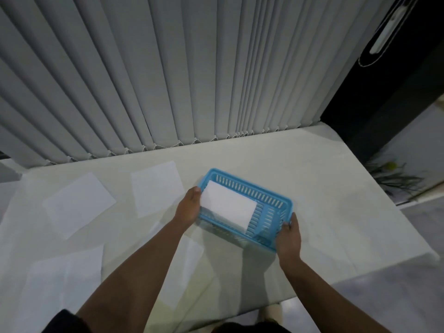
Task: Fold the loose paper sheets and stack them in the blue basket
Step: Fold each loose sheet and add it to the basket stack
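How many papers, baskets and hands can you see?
Flat papers: 4
Folded paper: 1
Blue basket: 1
Hands: 2, left hand, right hand
Total: 8

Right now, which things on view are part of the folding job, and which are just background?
Job: blue basket; folded sheet going into it, under the left hand; right hand on the basket's near corner; loose sheets lying flat on the table.

Background: vertical blinds; plant.
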A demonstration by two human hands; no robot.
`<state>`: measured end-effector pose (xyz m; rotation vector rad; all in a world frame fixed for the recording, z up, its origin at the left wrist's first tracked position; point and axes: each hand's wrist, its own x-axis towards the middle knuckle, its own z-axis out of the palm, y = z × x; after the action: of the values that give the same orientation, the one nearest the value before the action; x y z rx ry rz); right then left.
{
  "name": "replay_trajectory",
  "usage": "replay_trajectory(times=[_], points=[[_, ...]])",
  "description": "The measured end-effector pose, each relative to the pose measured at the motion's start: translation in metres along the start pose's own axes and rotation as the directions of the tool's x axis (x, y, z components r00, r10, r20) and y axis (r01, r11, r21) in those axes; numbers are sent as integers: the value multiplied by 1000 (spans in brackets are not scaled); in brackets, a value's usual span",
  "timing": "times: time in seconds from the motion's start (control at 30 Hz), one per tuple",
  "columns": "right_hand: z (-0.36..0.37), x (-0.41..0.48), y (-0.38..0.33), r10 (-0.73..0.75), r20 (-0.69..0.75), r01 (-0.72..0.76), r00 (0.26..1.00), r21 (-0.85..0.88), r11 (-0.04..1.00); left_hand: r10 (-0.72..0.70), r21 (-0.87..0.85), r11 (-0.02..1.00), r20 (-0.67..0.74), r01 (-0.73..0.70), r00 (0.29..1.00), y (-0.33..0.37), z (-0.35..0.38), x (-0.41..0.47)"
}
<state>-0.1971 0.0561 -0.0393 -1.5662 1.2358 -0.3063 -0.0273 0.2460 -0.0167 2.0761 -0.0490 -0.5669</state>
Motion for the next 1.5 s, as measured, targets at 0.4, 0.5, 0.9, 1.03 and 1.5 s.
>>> replay_trajectory(times=[0.4, 0.5, 0.9, 1.03, 1.5], points=[[13, -28, -40, -452, 35, 388, 891, -574, 721, -82, 11, 996, -160, 85, 984, -28, -41, -18], [38, -43, -60, -554, 207, 555, 806, -590, 587, -118, 17, 992, -266, 127, 957, -56, -61, -33], [168, -100, -71, -455, 865, 953, 213, -287, -100, -119, 415, 845, -470, 338, 875, -119, -79, -112], [197, -106, -64, -240, 965, 962, 107, -162, -222, -167, 447, 807, -452, 385, 876, -129, -70, -121], [224, -113, -90, -237, 967, 980, 97, -135, -147, -58, 419, 868, -448, 267, 892, -122, -100, -102]])
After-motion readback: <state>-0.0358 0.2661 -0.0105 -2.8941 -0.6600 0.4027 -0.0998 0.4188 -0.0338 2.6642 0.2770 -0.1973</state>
